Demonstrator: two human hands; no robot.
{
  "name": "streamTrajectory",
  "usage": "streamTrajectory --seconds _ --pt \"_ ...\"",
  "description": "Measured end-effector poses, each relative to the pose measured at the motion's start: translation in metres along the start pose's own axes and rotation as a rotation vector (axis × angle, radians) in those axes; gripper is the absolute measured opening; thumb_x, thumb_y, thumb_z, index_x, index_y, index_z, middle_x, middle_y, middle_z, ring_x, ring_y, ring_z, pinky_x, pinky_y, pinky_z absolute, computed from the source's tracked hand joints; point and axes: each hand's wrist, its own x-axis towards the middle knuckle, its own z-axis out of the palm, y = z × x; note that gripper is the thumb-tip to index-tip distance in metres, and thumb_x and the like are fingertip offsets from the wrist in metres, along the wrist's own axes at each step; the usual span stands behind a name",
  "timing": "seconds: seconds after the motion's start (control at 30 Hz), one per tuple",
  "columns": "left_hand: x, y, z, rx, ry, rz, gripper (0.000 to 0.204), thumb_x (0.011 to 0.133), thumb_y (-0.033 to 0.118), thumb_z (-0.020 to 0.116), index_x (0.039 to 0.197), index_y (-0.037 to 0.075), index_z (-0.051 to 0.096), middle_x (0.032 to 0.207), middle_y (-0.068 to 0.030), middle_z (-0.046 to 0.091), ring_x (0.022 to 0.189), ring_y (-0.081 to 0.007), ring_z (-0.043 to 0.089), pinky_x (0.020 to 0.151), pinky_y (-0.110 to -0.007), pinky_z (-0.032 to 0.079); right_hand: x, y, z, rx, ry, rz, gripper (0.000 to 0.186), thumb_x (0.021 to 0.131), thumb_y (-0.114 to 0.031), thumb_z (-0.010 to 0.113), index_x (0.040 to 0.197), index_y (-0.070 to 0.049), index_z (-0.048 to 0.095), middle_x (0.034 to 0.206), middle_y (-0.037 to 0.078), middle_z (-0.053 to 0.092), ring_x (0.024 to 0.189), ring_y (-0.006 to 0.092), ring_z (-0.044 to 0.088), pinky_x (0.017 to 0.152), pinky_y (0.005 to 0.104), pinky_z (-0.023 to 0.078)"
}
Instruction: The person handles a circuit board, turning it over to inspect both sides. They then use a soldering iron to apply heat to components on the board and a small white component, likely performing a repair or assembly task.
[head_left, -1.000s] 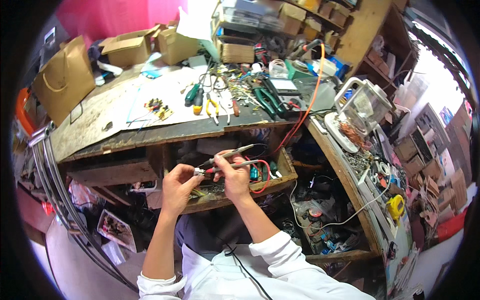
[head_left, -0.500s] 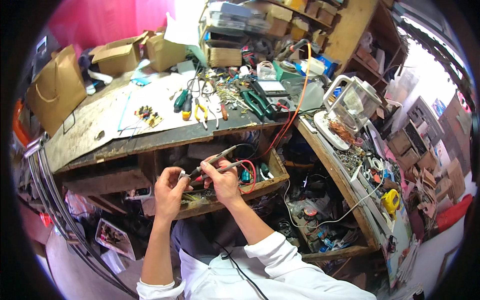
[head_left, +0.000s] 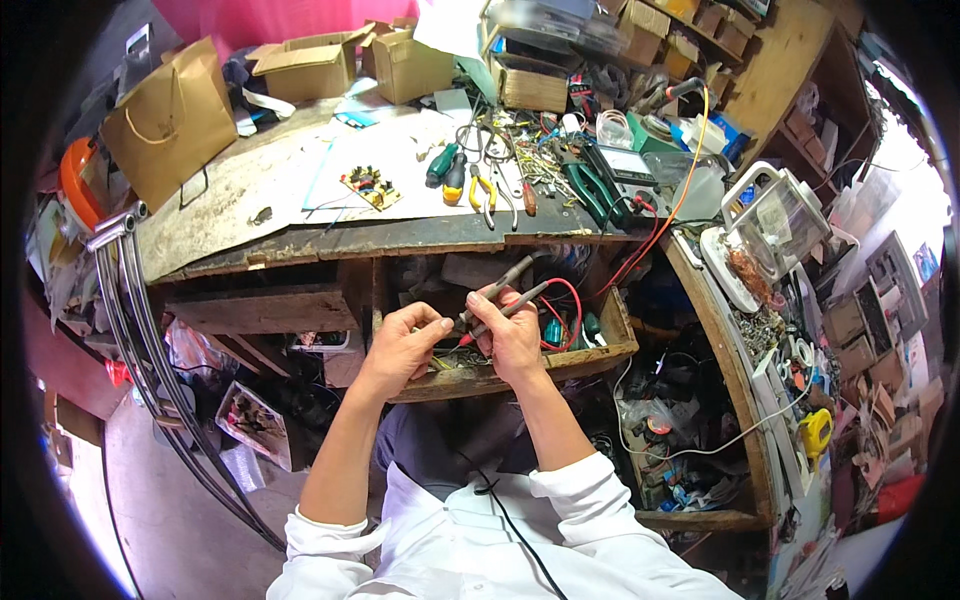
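Over an open wooden drawer [head_left: 480, 381], my right hand [head_left: 512, 345] is closed around two test probes held side by side. The upper probe [head_left: 515, 270] is grey-black; the lower probe [head_left: 524, 298] trails a red lead [head_left: 577, 297]. Their front ends point left, toward my left hand [head_left: 400, 350]. Its thumb and forefinger are pressed together close to the probe tips; whatever they pinch is too small or hidden to make out. On the bench behind lies a multimeter [head_left: 625, 165] with red leads plugged in.
Pliers with yellow handles [head_left: 482, 190], green-handled cutters [head_left: 592, 190], screwdrivers [head_left: 440, 166] and a small circuit board [head_left: 371, 188] lie on the bench. At right stand a clear jug [head_left: 780, 225] and a yellow tape measure [head_left: 815, 432]. Bent metal tubes [head_left: 150, 330] rise at left.
The view has turned, so the scene sits further right. A small pale piece seen between my left fingers earlier is now hidden. My right hand still holds both probes.
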Motion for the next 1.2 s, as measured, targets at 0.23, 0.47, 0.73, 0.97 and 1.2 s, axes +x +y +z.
streamTrajectory --seconds 0.23,0.47,0.73,0.97,1.2 --pt "-0.001 -0.006 0.0 0.108 -0.044 0.111 0.015 0.095 0.018 0.065 0.092 0.003 0.067 0.068 0.0067 0.053 0.056 -0.0012 0.041 0.048 -0.021 0.031 0.001 -0.002 0.001 0.013 -0.018 0.016 0.02 0.093 -0.024 0.07 0.088 -0.007 0.062 0.068 -0.002 0.058 0.045 0.0031 0.046 0.038 0.0192 0.033" --pt "-0.003 -0.007 0.001 0.184 -0.059 0.173 0.015 0.092 0.016 0.068 0.091 0.001 0.068 0.069 0.0052 0.056 0.058 -0.0014 0.043 0.049 -0.021 0.033 0.0 -0.003 0.003 0.026 0.011 0.013 0.019 0.093 -0.023 0.069 0.091 -0.004 0.063 0.068 0.001 0.059 0.045 0.0041 0.048 0.038 0.0192 0.034" --pt "0.001 -0.005 -0.006 -0.101 0.001 0.066 0.014 0.09 0.012 0.069 0.093 -0.001 0.068 0.074 -0.0063 0.067 0.049 -0.0064 0.052 0.042 -0.021 0.04 0.007 0.0 -0.001 0.256 0.116 -0.057 0.02 0.093 -0.019 0.069 0.099 -0.001 0.062 0.076 0.003 0.062 0.055 0.0088 0.06 0.049 0.0243 0.053" --pt "0.002 -0.002 -0.004 -0.163 0.018 0.076 0.013 0.09 0.012 0.069 0.094 -0.001 0.067 0.074 -0.0053 0.066 0.05 -0.0067 0.053 0.043 -0.02 0.041 0.003 0.0 0.001 0.114 -0.007 -0.061 0.015 0.092 -0.016 0.07 0.096 -0.002 0.065 0.077 0.005 0.068 0.059 0.0093 0.063 0.056 0.0232 0.055" --pt "0.004 -0.009 -0.009 -0.245 0.09 0.168 0.008 0.09 0.01 0.067 0.09 0.002 0.066 0.073 -0.0045 0.065 0.048 -0.0064 0.048 0.042 -0.021 0.037 0.002 -0.002 0.001 -0.133 -0.199 0.069 0.024 0.091 -0.026 0.07 0.089 -0.002 0.067 0.072 0.003 0.065 0.059 0.0085 0.062 0.054 0.0229 0.052"
